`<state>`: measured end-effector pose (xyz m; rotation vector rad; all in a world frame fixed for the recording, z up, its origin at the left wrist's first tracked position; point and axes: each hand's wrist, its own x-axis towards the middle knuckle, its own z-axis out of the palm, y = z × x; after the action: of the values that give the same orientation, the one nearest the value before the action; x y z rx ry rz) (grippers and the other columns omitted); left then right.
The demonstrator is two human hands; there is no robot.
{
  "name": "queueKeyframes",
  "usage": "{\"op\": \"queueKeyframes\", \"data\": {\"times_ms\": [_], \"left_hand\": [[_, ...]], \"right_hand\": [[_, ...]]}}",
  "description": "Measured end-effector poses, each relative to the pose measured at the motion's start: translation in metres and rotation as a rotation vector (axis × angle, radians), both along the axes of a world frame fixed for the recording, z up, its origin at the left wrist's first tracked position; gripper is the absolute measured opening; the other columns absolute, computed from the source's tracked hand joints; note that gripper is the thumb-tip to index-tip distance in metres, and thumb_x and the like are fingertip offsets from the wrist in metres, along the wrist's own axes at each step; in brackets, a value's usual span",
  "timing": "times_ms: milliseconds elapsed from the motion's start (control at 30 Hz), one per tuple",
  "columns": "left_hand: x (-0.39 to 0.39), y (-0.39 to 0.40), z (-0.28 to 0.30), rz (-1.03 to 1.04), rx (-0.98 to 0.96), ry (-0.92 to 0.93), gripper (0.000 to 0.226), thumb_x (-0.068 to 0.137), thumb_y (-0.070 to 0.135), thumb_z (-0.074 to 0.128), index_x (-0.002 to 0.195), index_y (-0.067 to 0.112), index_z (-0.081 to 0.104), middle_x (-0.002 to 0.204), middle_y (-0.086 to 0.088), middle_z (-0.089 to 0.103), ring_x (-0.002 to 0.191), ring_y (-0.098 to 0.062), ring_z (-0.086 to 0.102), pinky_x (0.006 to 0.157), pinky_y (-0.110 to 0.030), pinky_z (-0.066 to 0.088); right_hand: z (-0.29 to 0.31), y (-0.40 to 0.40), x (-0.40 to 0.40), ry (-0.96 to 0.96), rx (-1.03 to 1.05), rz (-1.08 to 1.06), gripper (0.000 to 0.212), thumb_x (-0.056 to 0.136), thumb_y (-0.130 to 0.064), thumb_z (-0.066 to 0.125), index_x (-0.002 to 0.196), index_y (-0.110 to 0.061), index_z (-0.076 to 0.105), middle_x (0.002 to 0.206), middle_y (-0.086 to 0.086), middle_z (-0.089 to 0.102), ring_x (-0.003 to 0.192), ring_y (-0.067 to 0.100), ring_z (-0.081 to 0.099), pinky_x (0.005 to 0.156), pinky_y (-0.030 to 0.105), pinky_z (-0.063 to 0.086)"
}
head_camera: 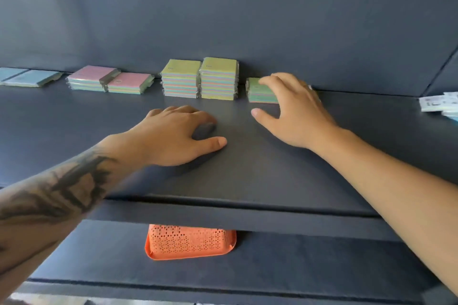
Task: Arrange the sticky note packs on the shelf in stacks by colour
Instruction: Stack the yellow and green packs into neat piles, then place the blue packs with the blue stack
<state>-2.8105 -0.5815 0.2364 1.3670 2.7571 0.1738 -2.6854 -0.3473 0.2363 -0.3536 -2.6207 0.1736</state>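
1. Two yellow-topped stacks [200, 79] stand side by side at 12 o'clock against the back wall of the shelf [247, 161], touching; the number of packs in each is hard to tell.
2. Two pink-topped stacks [110, 80] sit at 10 o'clock, low, their long axes running left-right.
3. Blue packs [27, 77] lie flat at the far 9 o'clock end; their count is unclear.
4. One short green-topped stack [260, 91] sits at 1 o'clock, just right of the yellow ones, its front face square to the viewer.
5. The right hand [292, 109] has its fingers laid over the green stack's top, its thumb stretched out in front of the stack and off it.
6. The left hand [178, 134] rests on the shelf at centre, fingers loosely curled, grasping nothing.
7. Several white packs [440, 103] lie at 3 o'clock.
8. One orange perforated basket [190, 242] sits on the lower shelf at 6 o'clock.
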Motion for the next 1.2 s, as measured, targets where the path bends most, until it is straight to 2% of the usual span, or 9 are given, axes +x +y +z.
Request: {"op": "queueKeyframes", "data": {"times_ms": [133,233,400,500,600,700,800,900,1200], "left_hand": [[0.084,0.027,0.005,-0.098,-0.047,-0.021,0.073,0.087,0.085,0.029,0.153,0.052,0.031,0.163,0.014,0.032,0.15,-0.022,0.031,0.121,-0.05,0.022],[0.151,0.053,-0.003,-0.163,-0.025,-0.007,0.07,0.09,0.083,0.03,0.153,0.054,0.028,0.163,0.014,0.031,0.151,-0.023,0.029,0.122,-0.051,0.023],[0.276,0.101,-0.023,-0.178,-0.01,0.103,0.087,0.085,0.088,0.029,0.158,0.041,0.024,0.165,0.009,0.029,0.151,-0.026,0.026,0.121,-0.05,0.025],[0.348,0.129,-0.025,-0.285,0.007,0.101,0.096,0.073,0.095,0.02,0.156,0.047,0.027,0.164,0.013,0.029,0.151,-0.022,0.027,0.121,-0.048,0.026],[0.425,0.159,-0.022,-0.425,-0.018,0.017,0.08,0.086,0.085,0.035,0.156,0.048,0.028,0.165,0.013,0.03,0.151,-0.02,0.03,0.123,-0.046,0.024],[0.492,0.193,-0.017,-0.537,-0.001,0.008,0.072,0.089,0.08,0.039,0.154,0.05,0.032,0.164,0.013,0.031,0.147,-0.02,0.036,0.122,-0.044,0.026],[0.538,0.226,-0.011,-0.593,0.041,-0.006,0.065,0.093,0.074,0.044,0.152,0.047,0.037,0.16,0.011,0.038,0.138,-0.021,0.047,0.116,-0.041,0.034],[0.562,0.261,-0.006,-0.656,0.07,0.029,0.062,0.095,0.069,0.047,0.151,0.041,0.041,0.156,0.009,0.043,0.139,-0.021,0.046,0.114,-0.041,0.037],[0.545,0.415,0.003,-0.591,0.141,0.026,0.058,0.098,0.065,0.047,0.149,0.037,0.045,0.154,0.003,0.045,0.139,-0.025,0.045,0.11,-0.04,0.04]], "right_hand": [[-0.005,0.005,0.086,-0.107,-0.037,-0.047,0.055,0.096,-0.063,0.052,0.143,-0.034,0.05,0.154,-0.008,0.042,0.14,0.021,0.039,0.112,0.041,0.033],[-0.009,0.016,0.174,-0.138,-0.089,-0.068,0.052,0.098,-0.063,0.049,0.141,-0.035,0.052,0.152,-0.009,0.045,0.14,0.019,0.041,0.114,0.041,0.035],[-0.02,0.039,0.339,-0.164,-0.19,-0.135,0.05,0.1,-0.06,0.05,0.142,-0.034,0.054,0.149,-0.011,0.046,0.137,0.016,0.044,0.113,0.041,0.039],[-0.025,0.051,0.433,-0.17,-0.24,-0.209,0.052,0.102,-0.059,0.049,0.147,-0.033,0.05,0.153,-0.008,0.043,0.138,0.018,0.044,0.111,0.044,0.041],[-0.03,0.062,0.514,-0.183,-0.287,-0.29,0.056,0.103,-0.056,0.05,0.152,-0.029,0.044,0.156,-0.002,0.042,0.139,0.023,0.045,0.109,0.044,0.042],[-0.032,0.08,0.576,-0.19,-0.32,-0.356,0.056,0.104,-0.054,0.05,0.153,-0.03,0.041,0.156,-0.002,0.042,0.137,0.022,0.046,0.106,0.043,0.043],[-0.033,0.104,0.614,-0.155,-0.342,-0.414,0.052,0.103,-0.05,0.052,0.151,-0.031,0.044,0.153,-0.002,0.045,0.136,0.021,0.047,0.104,0.041,0.044],[-0.034,0.131,0.635,-0.123,-0.322,-0.47,0.047,0.103,-0.044,0.054,0.147,-0.029,0.048,0.144,0.002,0.052,0.128,0.024,0.052,0.102,0.043,0.045],[-0.019,0.262,0.626,-0.175,-0.273,-0.528,0.044,0.105,-0.038,0.054,0.148,-0.026,0.048,0.146,0.002,0.048,0.125,0.023,0.053,0.097,0.036,0.044]]}}
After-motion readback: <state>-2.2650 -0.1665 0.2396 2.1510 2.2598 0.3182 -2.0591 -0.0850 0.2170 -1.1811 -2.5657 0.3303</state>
